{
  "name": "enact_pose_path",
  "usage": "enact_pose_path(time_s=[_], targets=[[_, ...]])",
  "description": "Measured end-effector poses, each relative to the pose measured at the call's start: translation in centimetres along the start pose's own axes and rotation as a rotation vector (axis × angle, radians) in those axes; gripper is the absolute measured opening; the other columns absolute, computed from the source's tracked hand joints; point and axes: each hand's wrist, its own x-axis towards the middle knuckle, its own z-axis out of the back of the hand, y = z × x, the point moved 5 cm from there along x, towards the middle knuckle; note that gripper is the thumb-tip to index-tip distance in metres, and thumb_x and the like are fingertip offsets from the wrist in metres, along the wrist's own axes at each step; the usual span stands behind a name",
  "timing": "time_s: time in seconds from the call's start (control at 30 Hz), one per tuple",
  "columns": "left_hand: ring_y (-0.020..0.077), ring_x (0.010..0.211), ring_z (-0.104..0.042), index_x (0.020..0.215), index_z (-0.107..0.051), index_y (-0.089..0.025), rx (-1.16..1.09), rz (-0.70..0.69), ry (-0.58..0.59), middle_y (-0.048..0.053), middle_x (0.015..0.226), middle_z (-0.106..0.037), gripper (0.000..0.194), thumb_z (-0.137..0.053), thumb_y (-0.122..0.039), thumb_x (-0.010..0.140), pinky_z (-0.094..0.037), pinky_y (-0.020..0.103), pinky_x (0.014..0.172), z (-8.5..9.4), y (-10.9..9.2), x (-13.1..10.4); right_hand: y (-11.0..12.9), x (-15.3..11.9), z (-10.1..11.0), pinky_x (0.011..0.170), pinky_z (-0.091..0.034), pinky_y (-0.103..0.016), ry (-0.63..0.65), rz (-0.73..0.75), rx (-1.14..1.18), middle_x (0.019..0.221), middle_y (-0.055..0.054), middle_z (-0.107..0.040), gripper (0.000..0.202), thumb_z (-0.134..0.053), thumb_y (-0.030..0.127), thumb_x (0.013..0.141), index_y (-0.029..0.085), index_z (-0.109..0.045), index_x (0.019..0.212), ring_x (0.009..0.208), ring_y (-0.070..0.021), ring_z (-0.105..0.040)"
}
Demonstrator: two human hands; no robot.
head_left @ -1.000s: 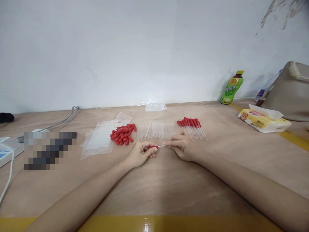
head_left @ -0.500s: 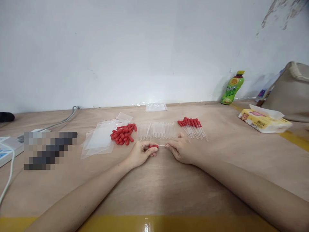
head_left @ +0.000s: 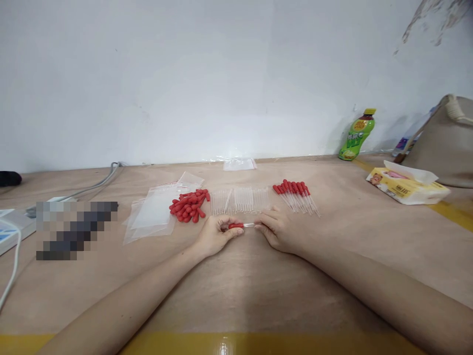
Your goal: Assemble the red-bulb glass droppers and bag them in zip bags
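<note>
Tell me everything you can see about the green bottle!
The bottle is shiny, curvy and looks like plastic. It is mostly bright green, with a yellow cap on top, a dark red neck and big printed letters. It stands on its base on the table, close to the wall, and slants to the right in the picture. Only the table clearly touches it; I can't tell whether its back touches the wall.

Wall (head_left: 185, 74): stood pale, stained at upper right.
Worktop (head_left: 221, 276): looked light brown, met the wall.
Yellow band (head_left: 166, 344): crossed near edge.
Light (head_left: 223, 345): glinted off the band.
</note>
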Motion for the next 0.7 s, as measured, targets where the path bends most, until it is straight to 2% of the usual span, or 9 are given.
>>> enact_pose_path(time_s=[0.1, 0.37, 0.6, 0.7], targets=[[0.0165, 0.064, -0.063, 0.082, -0.066, -0.013, -0.032, 0.01, -0.001, 0.006, 0.073, -0.068, 0.024, -0.066, -0.032, 0.068, -0.05, 0.027, 0.06, -0.1, 0.0, 0.0, 0.3, 0.2, 0.2, 0.061, -0.031, -0.027, 0.002, 0.005, -0.002, 0.066, -0.003, -0.06, 0.02, -0.04, 0.019, 0.086, 0.016, -0.058, 0.076, 0.061, -0.013, -0.049], [0.019, 0.071, -0.064, 0.083, -0.066, -0.011, -0.036, 0.01, -0.016, 0.008, 0.079, -0.069, 0.024, -0.067, -0.029, 0.067, -0.051, 0.031, 0.067, -0.2, -0.2, -0.2, 0.3, 0.4, -1.1, 0.063, -0.029, -0.027, 0.055, -0.039, 0.024, 0.059, -0.001, -0.057, 0.028, -0.036, 0.019, 0.087, 0.015, -0.053, 0.065, 0.053, -0.0106, -0.045], [0.0173, 0.07, -0.063, 0.086, -0.064, -0.011, 0.02, -0.003, 0.015, 0.008, 0.08, -0.067, 0.025, -0.064, -0.031, 0.07, -0.05, 0.029, 0.065, -0.2, -0.4, -0.1, 0.3, 0.6, -0.5, 0.068, -0.03, -0.028, 0.175, -0.093, -0.059, 0.074, -0.004, -0.061, 0.025, -0.038, 0.024, 0.088, 0.015, -0.057, 0.074, 0.067, -0.0138, -0.049], [0.0156, 0.071, -0.062, 0.098, -0.06, -0.012, -0.01, 0.027, -0.012, 0.007, 0.084, -0.066, 0.036, -0.067, -0.03, 0.067, -0.049, 0.029, 0.068, 0.1, -0.3, 0.0, -0.1, 0.5, -0.1, 0.072, -0.031, -0.03, 0.197, -0.086, -0.088, 0.08, -0.006, -0.061, 0.021, -0.04, 0.023, 0.086, 0.015, -0.059, 0.079, 0.076, -0.0164, -0.051]])
